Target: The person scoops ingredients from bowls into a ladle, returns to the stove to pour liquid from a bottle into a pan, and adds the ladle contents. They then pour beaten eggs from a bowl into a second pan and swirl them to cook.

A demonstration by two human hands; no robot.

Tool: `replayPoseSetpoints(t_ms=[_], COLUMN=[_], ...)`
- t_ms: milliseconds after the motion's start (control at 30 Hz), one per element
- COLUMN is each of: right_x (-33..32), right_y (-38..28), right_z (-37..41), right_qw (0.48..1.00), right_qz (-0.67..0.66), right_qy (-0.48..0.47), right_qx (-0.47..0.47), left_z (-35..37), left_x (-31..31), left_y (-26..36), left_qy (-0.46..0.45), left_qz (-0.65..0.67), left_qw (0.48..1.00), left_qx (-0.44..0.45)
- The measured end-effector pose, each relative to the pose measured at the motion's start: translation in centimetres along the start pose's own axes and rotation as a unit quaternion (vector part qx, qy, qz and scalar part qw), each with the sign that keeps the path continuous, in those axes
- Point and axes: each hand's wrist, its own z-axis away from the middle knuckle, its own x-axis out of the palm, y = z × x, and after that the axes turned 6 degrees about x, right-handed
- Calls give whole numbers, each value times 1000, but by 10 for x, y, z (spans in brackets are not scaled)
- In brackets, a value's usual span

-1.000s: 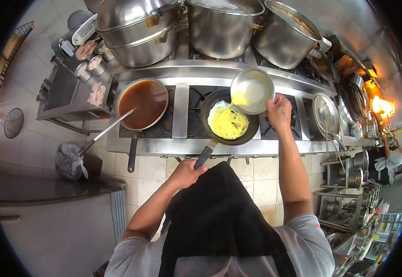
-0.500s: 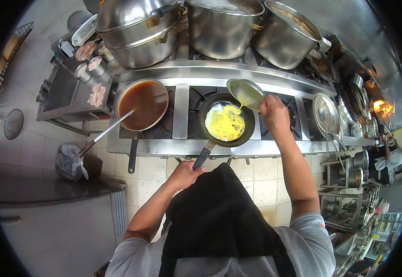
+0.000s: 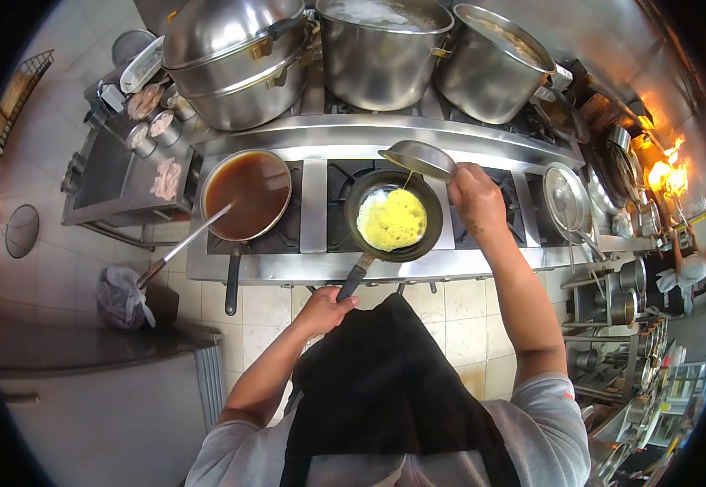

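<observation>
My left hand [image 3: 326,311] is closed round the dark handle of a frying pan [image 3: 430,239] on the burner. In the pan lies bubbling yellow egg [image 3: 398,221], with a whitish patch along its left side. Above the pan's far right rim, my right hand [image 3: 476,199] grips a metal bowl [image 3: 420,157], which is steeply tilted toward the pan. A thin yellow strand hangs from the bowl down to the egg. Left of the frying pan stands a pan of brown sauce [image 3: 249,195], with a long-handled ladle [image 3: 184,243] resting in it.
Large steel pots [image 3: 381,65] line the raised back of the stove [image 3: 312,207]. A round strainer [image 3: 567,199] lies at right. Tall flames [image 3: 668,174] rise farther right, near another person [image 3: 682,280]. Small metal containers [image 3: 165,128] stand on the left counter.
The bowl in my right hand has tipped further, and the yellow stream has thinned to a strand. Egg now covers more of the pan. Flames at far right have grown.
</observation>
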Motion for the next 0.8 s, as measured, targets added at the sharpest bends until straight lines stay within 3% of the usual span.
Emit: replayPoseSetpoints(t_ms=[200, 800], right_x=[4, -1], right_y=[-7, -16], right_z=[-7, -26], right_qw=[999, 998], right_qz=[-8, 24], right_qy=[13, -19], right_qx=[-29, -46], left_z=[-3, -1], left_x=[0, 0], left_y=[-3, -5], left_qy=[-19, -2], left_qz=[37, 24], left_qw=[998, 999], left_qx=[39, 44])
